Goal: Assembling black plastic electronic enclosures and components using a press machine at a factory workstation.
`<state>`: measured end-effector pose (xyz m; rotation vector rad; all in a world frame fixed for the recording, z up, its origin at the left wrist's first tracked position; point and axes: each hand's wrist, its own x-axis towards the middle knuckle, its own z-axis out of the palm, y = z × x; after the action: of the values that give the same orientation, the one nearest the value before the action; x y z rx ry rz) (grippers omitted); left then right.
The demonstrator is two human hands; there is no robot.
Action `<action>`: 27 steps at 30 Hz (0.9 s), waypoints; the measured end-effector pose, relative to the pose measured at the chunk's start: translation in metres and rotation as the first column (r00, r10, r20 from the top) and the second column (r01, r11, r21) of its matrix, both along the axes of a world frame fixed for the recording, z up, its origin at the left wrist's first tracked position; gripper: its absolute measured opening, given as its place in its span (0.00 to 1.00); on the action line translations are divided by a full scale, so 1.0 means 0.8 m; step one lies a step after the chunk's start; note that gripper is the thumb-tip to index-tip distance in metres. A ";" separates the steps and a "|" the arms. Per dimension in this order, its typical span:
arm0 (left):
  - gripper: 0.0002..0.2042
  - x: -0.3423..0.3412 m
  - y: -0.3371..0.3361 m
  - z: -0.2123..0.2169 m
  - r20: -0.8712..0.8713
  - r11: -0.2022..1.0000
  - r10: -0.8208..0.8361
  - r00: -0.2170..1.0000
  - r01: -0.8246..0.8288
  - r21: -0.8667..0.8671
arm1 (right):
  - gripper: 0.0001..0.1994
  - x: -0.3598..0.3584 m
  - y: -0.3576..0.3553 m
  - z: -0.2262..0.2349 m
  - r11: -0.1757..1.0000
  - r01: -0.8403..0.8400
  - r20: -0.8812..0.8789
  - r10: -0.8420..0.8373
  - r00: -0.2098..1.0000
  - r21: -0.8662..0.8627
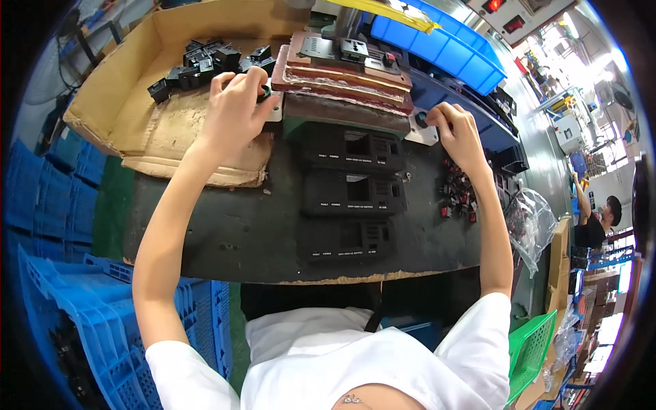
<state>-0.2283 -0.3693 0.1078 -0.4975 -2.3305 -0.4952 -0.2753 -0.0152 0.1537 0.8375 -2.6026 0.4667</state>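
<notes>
My left hand (pixel 236 106) is at the left of the fixture, its fingers curled over a round black push button (pixel 263 94) on a metal plate. On the right, the curled fingers of my right hand (pixel 456 130) touch a second black push button (pixel 421 119), also on a metal plate. Between the hands sits a stacked reddish-brown fixture block (pixel 345 85) with whitish seams, topped by a metal plate carrying small parts (pixel 354 49). In front of it lie three black plastic panels in a column: one far (pixel 328 145), one middle (pixel 324 193) and one near (pixel 328 239).
An open cardboard box (pixel 116 89) at left holds several black sockets (pixel 205 65). Small red-and-black switches (pixel 458 191) lie beside my right forearm, near a clear plastic bag (pixel 531 222). Blue bins (pixel 444 48) stand behind; a blue crate (pixel 109 307) is at lower left. Another person (pixel 598 222) works far right.
</notes>
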 end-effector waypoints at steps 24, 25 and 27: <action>0.14 0.007 0.001 -0.017 -0.152 0.976 0.137 0.979 -0.108 0.187 | 0.08 -0.013 -0.005 -0.013 0.990 0.056 0.133 -0.038 0.990 -0.132; 0.16 0.008 0.000 -0.015 -0.184 0.972 0.139 0.973 -0.099 0.212 | 0.08 -0.014 -0.005 -0.012 0.989 0.052 0.132 -0.034 0.991 -0.136; 0.18 0.009 -0.004 -0.013 -0.194 0.971 0.141 0.971 -0.098 0.216 | 0.09 -0.014 -0.004 -0.007 0.975 0.063 0.206 -0.018 0.978 -0.212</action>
<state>-0.2213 -0.3722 0.0976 -0.2919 -2.0674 -0.5889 -0.2866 -0.0183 0.1479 0.6935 -2.6802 0.8493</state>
